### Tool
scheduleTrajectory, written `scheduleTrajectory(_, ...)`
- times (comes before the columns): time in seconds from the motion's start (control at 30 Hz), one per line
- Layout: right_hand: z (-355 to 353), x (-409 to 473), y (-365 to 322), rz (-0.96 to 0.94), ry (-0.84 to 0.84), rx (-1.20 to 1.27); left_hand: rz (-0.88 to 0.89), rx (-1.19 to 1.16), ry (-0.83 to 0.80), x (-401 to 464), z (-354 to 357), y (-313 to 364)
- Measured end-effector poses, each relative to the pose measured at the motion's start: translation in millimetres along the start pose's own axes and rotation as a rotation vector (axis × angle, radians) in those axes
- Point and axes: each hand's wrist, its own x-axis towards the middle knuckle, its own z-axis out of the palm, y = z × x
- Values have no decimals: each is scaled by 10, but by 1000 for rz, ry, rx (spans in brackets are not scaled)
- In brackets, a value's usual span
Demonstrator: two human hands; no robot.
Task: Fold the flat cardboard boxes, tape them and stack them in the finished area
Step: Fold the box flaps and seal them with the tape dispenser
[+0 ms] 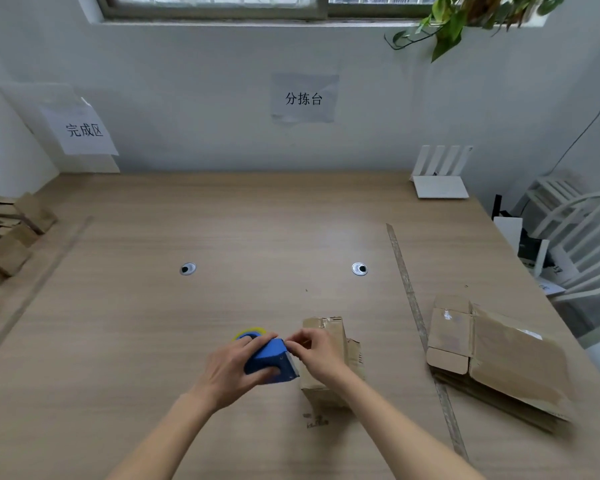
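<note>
My left hand [234,367] grips a blue tape dispenser [272,360] with a yellow-rimmed roll, held just above the wooden table [187,341] near its front middle. My right hand [317,351] pinches at the dispenser's front end, fingertips meeting by the blade. Right behind and under my right hand stands a small folded cardboard box [329,375], partly hidden by that hand and wrist. A stack of flat cardboard boxes [499,358] lies to the right. Several folded boxes [11,233] are piled at the table's left edge.
A paper sign [84,131] leans at the back left above the box pile; another sign [303,98] hangs on the wall. Tape strips [409,292] mark lines on the table. A white router [440,174] sits back right, white chairs [575,237] beyond the right edge.
</note>
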Motion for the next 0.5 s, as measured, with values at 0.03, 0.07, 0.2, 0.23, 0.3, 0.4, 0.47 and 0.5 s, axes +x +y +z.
scheduleTrajectory(0.03, -28, -49, 42, 15, -14, -37, 0, 18, -45, 7, 14, 20)
scheduleTrajectory(0.07, -70, -104, 106, 34, -38, -84, 3, 40, -95, 12, 24, 40)
scheduleTrajectory(0.2, -439, -326, 573, 254, 76, -58, -121, 95, -241, 11, 62, 12)
scheduleTrajectory(0.23, -525, -386, 684, 325, 114, -42, -160, 98, -250, 12, 65, -13)
scheduleTrajectory(0.3, -609, -497, 798, 396, 102, -62, -180, 136, -290, 48, 97, -57)
scheduleTrajectory(0.4, -579, -532, 799, 416, 125, -39, -186, 179, -333, 131, 147, -35)
scheduleTrajectory(0.47, -562, -509, 766, 424, 140, -47, -179, 196, -339, 174, 199, -43)
scheduleTrajectory(0.5, -557, -494, 768, 431, 147, -55, -175, 205, -339, 190, 221, -55)
